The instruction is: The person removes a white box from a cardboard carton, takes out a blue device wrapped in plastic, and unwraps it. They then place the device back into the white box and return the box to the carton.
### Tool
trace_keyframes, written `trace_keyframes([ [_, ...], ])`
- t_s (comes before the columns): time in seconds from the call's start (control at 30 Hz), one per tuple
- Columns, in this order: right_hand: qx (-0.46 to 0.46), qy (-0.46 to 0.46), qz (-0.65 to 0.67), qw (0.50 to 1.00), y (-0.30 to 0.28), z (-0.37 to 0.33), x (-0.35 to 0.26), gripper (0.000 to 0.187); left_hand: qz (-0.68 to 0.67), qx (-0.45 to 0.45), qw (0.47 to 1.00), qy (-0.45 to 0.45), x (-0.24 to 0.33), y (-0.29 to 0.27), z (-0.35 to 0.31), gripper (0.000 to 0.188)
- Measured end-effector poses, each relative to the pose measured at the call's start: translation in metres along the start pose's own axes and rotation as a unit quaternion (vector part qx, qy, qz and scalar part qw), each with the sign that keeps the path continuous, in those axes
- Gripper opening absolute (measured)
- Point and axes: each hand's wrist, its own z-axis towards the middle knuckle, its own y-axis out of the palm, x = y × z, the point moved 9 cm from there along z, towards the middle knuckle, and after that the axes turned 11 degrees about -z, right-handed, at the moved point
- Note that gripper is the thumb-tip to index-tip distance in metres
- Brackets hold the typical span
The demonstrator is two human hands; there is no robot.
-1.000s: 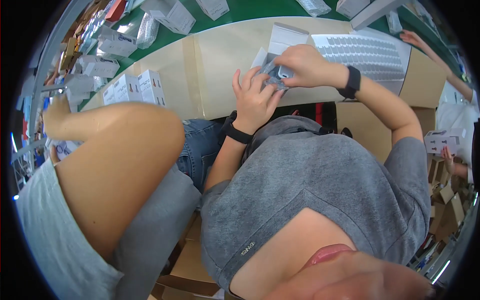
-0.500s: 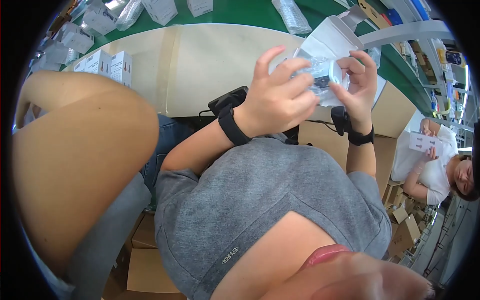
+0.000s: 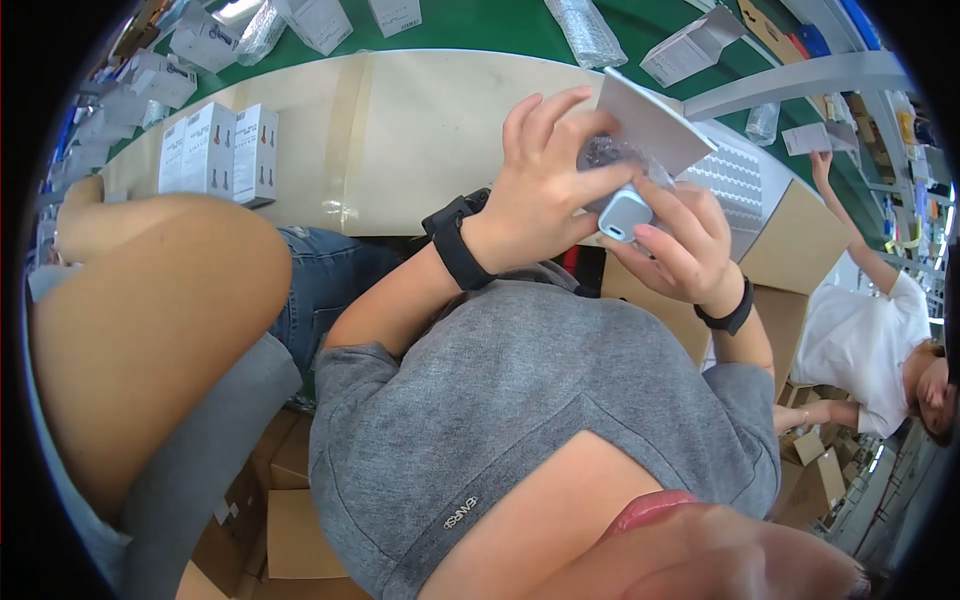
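Both hands are raised close together in front of my chest, over the bench edge. My right hand (image 3: 688, 245) has its fingers closed around a small light blue rounded device (image 3: 624, 214) with a dark port in its end face. My left hand (image 3: 545, 180) is closed on crumpled clear bubble wrap (image 3: 608, 152) beside the device, its thumb and forefinger reaching to the device. A white carton panel (image 3: 660, 125) stands tilted just behind the fingers; which hand supports it is hidden.
Two white printed boxes (image 3: 212, 150) stand on the cardboard-topped bench (image 3: 430, 130). More cartons and a bubble-wrap roll (image 3: 585, 32) lie on the green surface, with an open white carton (image 3: 692, 48) at right. A person's bare arm (image 3: 170, 300) fills the left; another person (image 3: 865, 335) reaches at right.
My hands have turned and lowered slightly, so the device's port end now faces me. The white carton panel has tilted. At right, the co-worker has extended an arm to a white carton.
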Motion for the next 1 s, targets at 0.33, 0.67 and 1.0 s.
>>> trace_keyframes([
  [0.33,0.120,0.045,-0.059,0.990,-0.043,0.014,0.019,0.026,0.135,0.067,0.967,0.207,0.031,-0.018,-0.015,0.030],
  [0.67,0.112,0.039,0.041,0.992,-0.039,0.008,0.019,0.035,0.161,0.050,0.964,0.205,0.031,-0.018,-0.019,0.029],
  [1.0,-0.124,0.313,0.275,0.900,0.049,-0.024,0.065,0.047,-0.031,-0.081,0.994,-0.064,-0.024,-0.005,-0.008,0.041],
])
